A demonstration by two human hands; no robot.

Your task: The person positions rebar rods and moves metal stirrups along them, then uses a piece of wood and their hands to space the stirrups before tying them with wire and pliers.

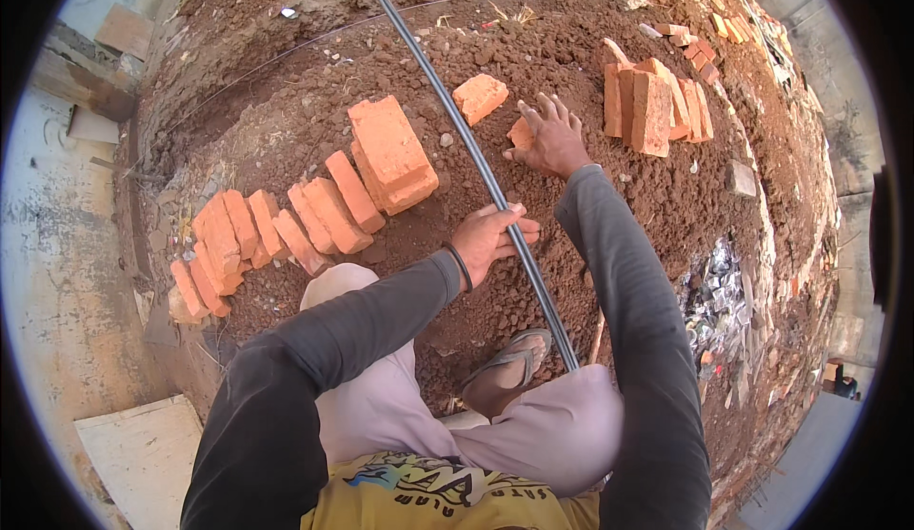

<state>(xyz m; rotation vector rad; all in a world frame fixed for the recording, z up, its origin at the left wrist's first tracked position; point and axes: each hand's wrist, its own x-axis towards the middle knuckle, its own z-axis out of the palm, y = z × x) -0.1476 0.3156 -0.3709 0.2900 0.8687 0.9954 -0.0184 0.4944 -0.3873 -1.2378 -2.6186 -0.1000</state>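
A bundle of long, thin dark grey rods (428, 68) runs slantwise from the far edge down to my right knee. My left hand (487, 238) is closed around the rods, thumb on top and fingertips showing past their right side. To the right of the rods, my right hand (552, 141) is spread over the soil with its fingers apart. A small orange brick piece (520, 134) shows partly beneath its thumb side; whether they touch is unclear. Just beyond, a broken brick (480, 98) lies beside the rods.
Stacked bricks (392, 149) and a leaning row of bricks (324, 214) stand to the left. Another brick group (653, 106) is at the right. A thin string (381, 18) crosses the far soil. Silvery litter (719, 301) lies right. A stained wall (67, 244) borders the left.
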